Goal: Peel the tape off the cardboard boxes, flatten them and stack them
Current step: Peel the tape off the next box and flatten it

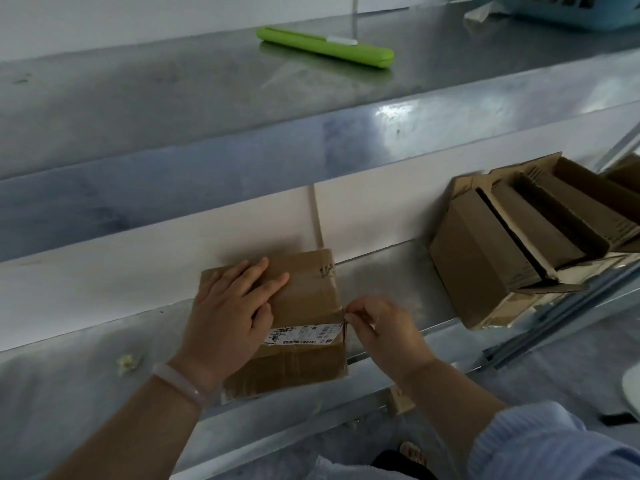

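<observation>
Box sits on the desk, mid-span, back side close to the white wall, front side near the desk's front edge. It's closed, with brown tape across the top and a white label at the top's near edge.

Left hand: released, flat on the box top, fingers straight and spread, pressing down on the left half. It covers the label's left end. There's a pale bracelet on the wrist.

Right hand: thumb and forefinger closed in a pinch, fingertips at the box's top right edge, grasping the tape where it wraps over. The other fingers are curled under. How much tape is lifted is too small to tell. The forearm comes in from the lower right in a blue sleeve.

Around it:
- Stack of cardboard toward the desk's right end, well apart from the box and tilted. Flaps are open and several pieces are nested inside.
- Crumpled scrap on the desk left of the box, near the left forearm.
- Small cardboard bit at the desk's front edge, under the right wrist.
- Shelf above overhangs the desk. A green case lies on it, and a blue basket sits at its far right corner with a clear wad just beside it.

Nothing lies between the hands and the box. The shelf's front lip is the only thing overhead.
</observation>
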`<move>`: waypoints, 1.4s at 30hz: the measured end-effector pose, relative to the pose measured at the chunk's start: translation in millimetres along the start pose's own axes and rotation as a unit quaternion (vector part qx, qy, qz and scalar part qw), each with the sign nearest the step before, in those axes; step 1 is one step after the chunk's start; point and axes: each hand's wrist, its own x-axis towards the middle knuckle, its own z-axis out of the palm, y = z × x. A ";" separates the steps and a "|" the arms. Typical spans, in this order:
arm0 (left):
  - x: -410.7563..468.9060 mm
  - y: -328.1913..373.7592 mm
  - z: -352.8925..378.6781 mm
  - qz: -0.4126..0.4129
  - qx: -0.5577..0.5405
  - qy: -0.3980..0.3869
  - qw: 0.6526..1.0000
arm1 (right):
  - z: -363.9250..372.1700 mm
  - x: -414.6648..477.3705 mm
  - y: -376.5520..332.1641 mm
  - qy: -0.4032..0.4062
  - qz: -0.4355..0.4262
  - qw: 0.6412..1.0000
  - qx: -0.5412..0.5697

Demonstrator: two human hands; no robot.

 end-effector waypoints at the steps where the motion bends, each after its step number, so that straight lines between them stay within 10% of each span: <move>1: -1.4 -0.6 -0.7 -0.002 -0.002 0.000 1.000 | 1.1 -0.1 0.6 -0.004 0.003 1.000 0.002; 14: -6.2 -10.2 -0.5 0.000 -0.021 -0.001 1.000 | -3.7 39.1 -41.8 -0.087 0.130 0.937 0.312; 25: -7.3 -11.5 1.3 0.004 -0.030 0.009 0.999 | -7.4 68.4 -32.0 0.002 0.209 0.938 0.278; 34: -8.0 -17.0 2.4 0.025 -0.049 0.022 0.998 | -26.7 84.1 -39.5 -0.076 0.310 0.866 0.384; 42: -7.4 -24.7 1.6 0.034 -0.069 0.006 0.997 | -34.3 86.4 -23.6 -0.139 0.142 0.969 0.147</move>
